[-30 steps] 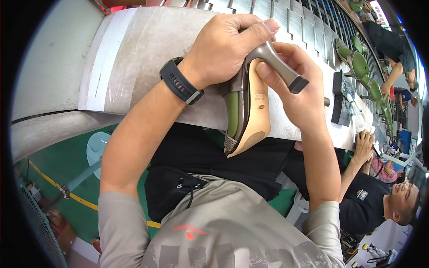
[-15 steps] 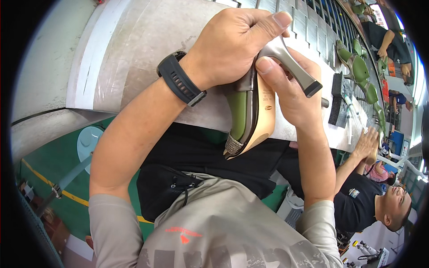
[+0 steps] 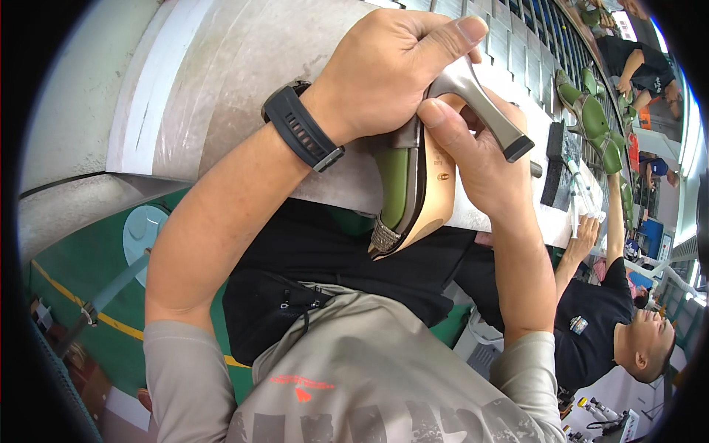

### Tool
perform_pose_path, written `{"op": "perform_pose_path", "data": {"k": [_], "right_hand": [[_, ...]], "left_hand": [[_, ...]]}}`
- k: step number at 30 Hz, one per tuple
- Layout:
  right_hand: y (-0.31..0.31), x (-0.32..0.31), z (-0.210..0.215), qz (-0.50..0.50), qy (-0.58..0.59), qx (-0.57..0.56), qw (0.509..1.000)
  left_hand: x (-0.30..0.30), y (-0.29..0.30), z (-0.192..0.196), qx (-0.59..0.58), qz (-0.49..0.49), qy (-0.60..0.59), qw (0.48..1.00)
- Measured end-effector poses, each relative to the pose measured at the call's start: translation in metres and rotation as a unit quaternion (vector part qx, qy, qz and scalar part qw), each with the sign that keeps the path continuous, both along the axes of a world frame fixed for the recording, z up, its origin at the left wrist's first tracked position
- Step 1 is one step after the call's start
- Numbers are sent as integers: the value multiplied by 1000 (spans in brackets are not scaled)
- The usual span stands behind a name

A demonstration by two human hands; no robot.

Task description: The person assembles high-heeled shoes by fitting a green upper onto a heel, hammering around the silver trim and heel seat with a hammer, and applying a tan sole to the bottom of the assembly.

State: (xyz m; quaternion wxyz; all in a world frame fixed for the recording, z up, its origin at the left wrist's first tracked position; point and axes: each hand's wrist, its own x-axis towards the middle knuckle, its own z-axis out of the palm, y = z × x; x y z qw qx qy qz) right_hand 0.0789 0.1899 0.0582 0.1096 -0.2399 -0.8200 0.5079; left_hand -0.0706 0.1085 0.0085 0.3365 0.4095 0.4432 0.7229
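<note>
A long grey table [image 3: 244, 81] with a pale worn top runs across the upper part of the view, its near edge curving down toward the person's lap. Farther along the table's right end lie several olive green shoes [image 3: 591, 122] in a row, and a seated person in a black shirt [image 3: 591, 325] reaches up to that edge.

Held in the air just in front of the table's near edge is a green high-heeled shoe with a tan sole and a grey metallic heel [image 3: 413, 184]. It is turned on its side, toe pointing down, heel pointing up and right.

The left hand [image 3: 384, 70], a black watch [image 3: 303, 125] on its wrist, has its fingers closed over the shoe's back. The right hand [image 3: 480, 162] grips the sole, thumb pressed near the heel's base.
</note>
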Motion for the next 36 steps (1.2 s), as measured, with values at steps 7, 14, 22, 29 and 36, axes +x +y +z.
{"op": "perform_pose_path", "data": {"k": [7, 14, 22, 29, 36], "right_hand": [[2, -1, -3, 24, 18, -62, 998], [-5, 4, -11, -35, 14, -71, 997], [7, 17, -10, 53, -23, -166, 984], [-8, 16, -9, 8, -14, -149, 989], [-15, 11, -4, -42, -27, -129, 990]], "left_hand": [[-4, 3, -3, -21, 1, 9, 1000], [-5, 1, -5, 22, 6, 7, 1000], [3, 4, -11, 123, 173, 120, 970], [3, 3, -10, 181, 180, 98, 962], [4, 4, -11, 77, 154, 88, 981]]}}
